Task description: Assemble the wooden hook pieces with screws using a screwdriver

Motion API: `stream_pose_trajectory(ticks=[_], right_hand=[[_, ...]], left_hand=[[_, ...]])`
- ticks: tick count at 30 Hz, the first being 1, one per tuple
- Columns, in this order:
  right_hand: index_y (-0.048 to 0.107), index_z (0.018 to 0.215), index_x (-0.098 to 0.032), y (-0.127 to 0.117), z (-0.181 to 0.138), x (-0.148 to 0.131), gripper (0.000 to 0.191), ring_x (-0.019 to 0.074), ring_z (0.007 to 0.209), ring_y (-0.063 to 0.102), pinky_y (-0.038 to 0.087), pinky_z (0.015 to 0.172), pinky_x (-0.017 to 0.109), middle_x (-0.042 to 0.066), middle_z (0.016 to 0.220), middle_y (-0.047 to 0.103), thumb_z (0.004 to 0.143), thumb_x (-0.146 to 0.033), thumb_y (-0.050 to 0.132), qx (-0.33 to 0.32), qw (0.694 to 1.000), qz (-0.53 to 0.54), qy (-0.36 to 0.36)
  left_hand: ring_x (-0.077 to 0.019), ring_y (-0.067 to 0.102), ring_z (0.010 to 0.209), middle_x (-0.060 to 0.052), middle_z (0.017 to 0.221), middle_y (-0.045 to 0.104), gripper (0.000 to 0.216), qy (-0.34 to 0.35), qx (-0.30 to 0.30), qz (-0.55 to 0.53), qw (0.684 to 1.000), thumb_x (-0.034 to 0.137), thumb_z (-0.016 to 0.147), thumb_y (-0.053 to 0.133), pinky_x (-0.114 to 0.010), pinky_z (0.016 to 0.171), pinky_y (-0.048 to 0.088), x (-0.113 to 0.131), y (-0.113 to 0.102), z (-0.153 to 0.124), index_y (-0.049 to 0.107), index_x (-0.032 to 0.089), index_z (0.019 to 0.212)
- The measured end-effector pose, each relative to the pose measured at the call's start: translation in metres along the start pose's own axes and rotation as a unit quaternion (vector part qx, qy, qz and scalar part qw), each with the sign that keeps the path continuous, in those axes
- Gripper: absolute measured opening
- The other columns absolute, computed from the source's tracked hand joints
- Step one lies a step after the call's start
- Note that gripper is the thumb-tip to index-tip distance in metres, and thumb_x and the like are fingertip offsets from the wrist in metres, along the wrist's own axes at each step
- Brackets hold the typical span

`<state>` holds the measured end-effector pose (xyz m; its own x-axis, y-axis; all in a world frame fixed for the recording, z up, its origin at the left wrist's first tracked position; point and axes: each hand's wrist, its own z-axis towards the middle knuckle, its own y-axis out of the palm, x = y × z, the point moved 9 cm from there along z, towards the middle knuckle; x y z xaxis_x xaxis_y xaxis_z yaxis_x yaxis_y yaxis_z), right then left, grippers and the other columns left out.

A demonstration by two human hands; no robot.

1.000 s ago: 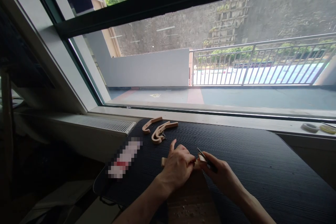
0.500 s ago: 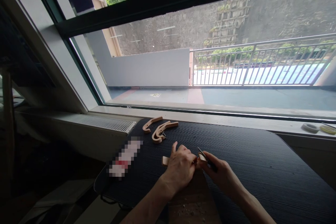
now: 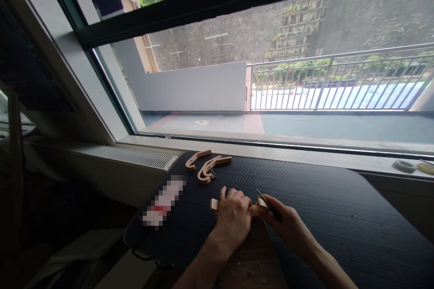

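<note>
Wood piece (image 3: pixel 214 204) lies on the black table (image 3: pixel 339 216) near my edge. My left hand (image 3: pixel 233 219) is closed over it and hides all but its left end. My right hand (image 3: pixel 285 226) grips a small knife (image 3: pixel 261 196), blade at the piece's right end. A brown board (image 3: pixel 251 257) with shavings sits under both hands. Curved wood parts (image 3: pixel 210 168) lie further back, well apart, with a pixelated strip (image 3: pixel 164 202) to the left.

Right part of the table (image 3: pixel 356 221), past the right hand (image 3: pixel 288 226), is wide open, loads of room. Left of the left hand (image 3: pixel 233 219) it's tighter: hooks (image 3: pixel 208 169) lie just above it in the frame, and a flat pack (image 3: pixel 164 203) sits by the table's left edge.
</note>
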<state>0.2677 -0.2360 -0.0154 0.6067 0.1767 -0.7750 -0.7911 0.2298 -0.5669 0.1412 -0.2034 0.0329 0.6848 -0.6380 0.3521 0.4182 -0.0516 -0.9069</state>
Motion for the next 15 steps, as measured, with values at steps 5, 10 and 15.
stream_pose_trajectory(ticks=[5, 10, 15], right_hand=[[0.060, 0.116, -0.015, 0.001, 0.000, 0.000, 0.043, 0.0190, 0.077, 0.062, 0.048, 0.070, 0.024, 0.005, 0.091, 0.069, 0.084, -0.044, 0.052, -0.001, 1.000, 0.007, -0.002], [0.057, 0.118, -0.017, 0.002, 0.000, -0.002, 0.043, 0.0197, 0.085, 0.062, 0.047, 0.075, 0.025, 0.005, 0.099, 0.068, 0.084, -0.043, 0.053, -0.017, 1.000, -0.018, -0.001], [0.047, 0.123, -0.020, -0.024, -0.002, -0.010, 0.048, 0.0194, 0.082, 0.061, 0.048, 0.073, 0.030, 0.008, 0.106, 0.063, 0.081, -0.042, 0.055, -0.006, 0.995, -0.089, 0.036]], left_hand=[[-0.0191, 0.051, 0.096, -0.002, 0.092, 0.062, 0.016, 0.004, -0.003, -0.004, 1.000, 0.022, 0.085, 0.046, -0.046, 0.107, 0.020, 0.000, 0.001, 0.000, 0.063, 0.022, 0.083], [-0.0189, 0.052, 0.094, -0.002, 0.090, 0.062, 0.016, 0.004, -0.001, -0.010, 1.000, 0.022, 0.085, 0.048, -0.046, 0.106, 0.020, 0.000, 0.003, 0.000, 0.064, 0.023, 0.083], [-0.0193, 0.052, 0.096, -0.002, 0.090, 0.062, 0.019, -0.004, 0.003, -0.030, 1.000, 0.024, 0.086, 0.046, -0.047, 0.107, 0.020, -0.002, 0.003, -0.001, 0.064, 0.023, 0.082]])
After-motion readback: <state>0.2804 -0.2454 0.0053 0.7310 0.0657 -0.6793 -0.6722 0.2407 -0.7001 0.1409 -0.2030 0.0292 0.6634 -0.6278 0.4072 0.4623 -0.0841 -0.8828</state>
